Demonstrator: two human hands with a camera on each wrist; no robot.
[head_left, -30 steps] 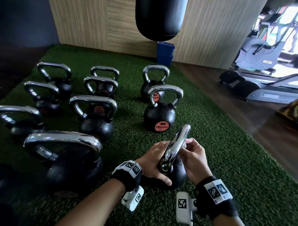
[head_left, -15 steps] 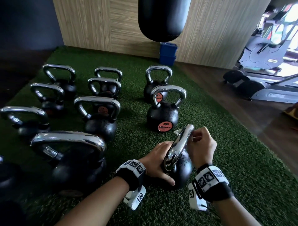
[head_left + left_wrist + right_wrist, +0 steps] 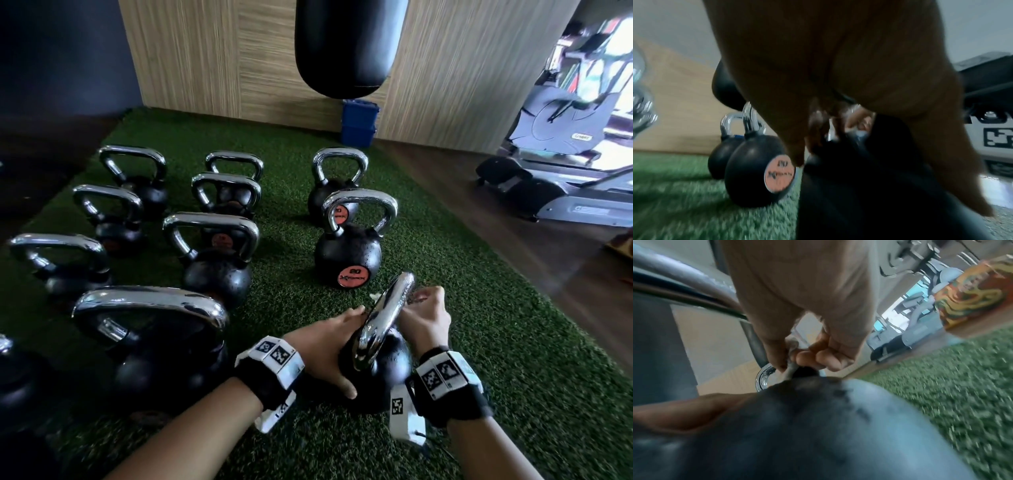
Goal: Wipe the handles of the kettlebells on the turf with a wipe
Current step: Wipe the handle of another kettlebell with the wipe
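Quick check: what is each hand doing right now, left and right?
Left hand: open, fingers spread, pressing the nearest kettlebell.
Right hand: closed grip on the wipe at the chrome handle.

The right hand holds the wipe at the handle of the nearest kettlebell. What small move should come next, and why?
Probably slide the right hand with the wipe down along the chrome handle toward the ball. The wipe is pinched near the handle's top, the lower part looks uncovered, and the left hand rests on the nearest kettlebell, steadying it.

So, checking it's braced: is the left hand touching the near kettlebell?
Touching: head view shows the left hand resting on the kettlebell body.
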